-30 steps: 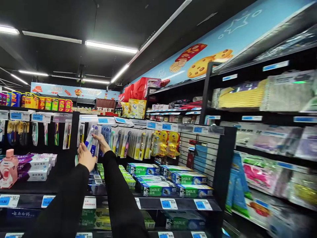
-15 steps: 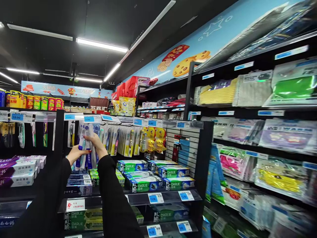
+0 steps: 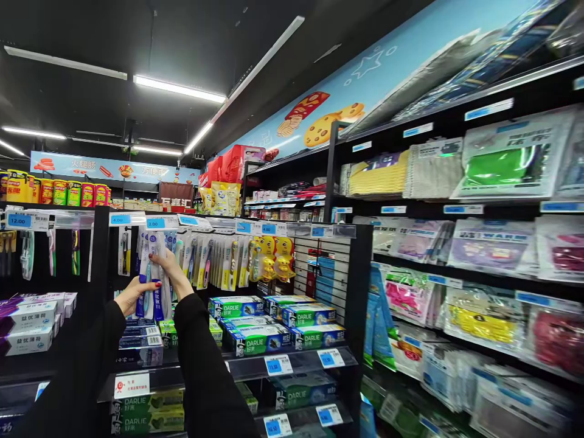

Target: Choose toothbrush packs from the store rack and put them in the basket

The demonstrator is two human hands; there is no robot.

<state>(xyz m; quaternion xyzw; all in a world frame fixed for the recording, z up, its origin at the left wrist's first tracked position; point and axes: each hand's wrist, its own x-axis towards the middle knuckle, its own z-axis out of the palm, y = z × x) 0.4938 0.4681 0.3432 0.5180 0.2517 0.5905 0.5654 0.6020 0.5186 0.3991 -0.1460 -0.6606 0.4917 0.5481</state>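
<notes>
Several packaged toothbrushes [image 3: 157, 299] with blue and clear wrapping hang below a 3.00 price tag on the rack. My left hand [image 3: 133, 294] is closed on the lower left side of a front toothbrush pack, its thumb across it. From the right, my right hand [image 3: 172, 272] grips the same group, fingertips on the front of the packs and the other fingers partly hidden. Which pack each hand grips exactly is hard to tell. Further right hang yellow and white carded toothbrushes [image 3: 225, 264] and yellow duck-shaped packs [image 3: 276, 258].
Below my hands, green-and-blue toothpaste boxes [image 3: 262, 339] lie stacked on a shelf with price tags. Purple-and-white boxes [image 3: 31, 325] stand at left. A black post [image 3: 101, 261] divides the racks. At right, a tall shelf holds bagged gloves [image 3: 483, 322] and cloths [image 3: 378, 176].
The view has turned slightly right, so the shelves appear shifted left. Both hands stay on the toothbrush packs, whose fronts now show more clearly between them.
</notes>
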